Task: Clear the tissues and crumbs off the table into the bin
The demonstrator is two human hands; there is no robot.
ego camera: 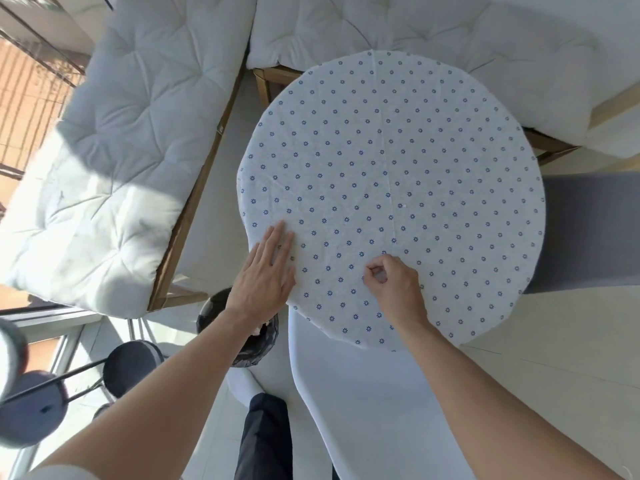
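Looking down from the head camera, the nearest thing is a white chair (363, 393) pushed under the round worktop (433, 150), which wears a white cloth dotted with small blue flowers. Left of the chair, on the floor below the worktop's near-left edge, stands the bin (239, 344), lined with a black bag; something pale and crumpled shows at its rim, partly hidden by the left forearm.

The left hand (266, 271) lies flat on the cloth at the near-left edge, fingers straight and close together, holding nothing. The right hand (394, 284) rests just beside it toward the middle, thumb and forefinger pinched together on the cloth; whether they hold a crumb is too small to tell.

Farther in, a tiny white speck (404, 205) sits near the worktop's centre, well apart from both hands. No tissues show on the cloth.

Beyond the worktop, white tufted cushions (138, 150) cover wooden benches on the left and far sides, and a grey seat (588, 233) stands on the right.
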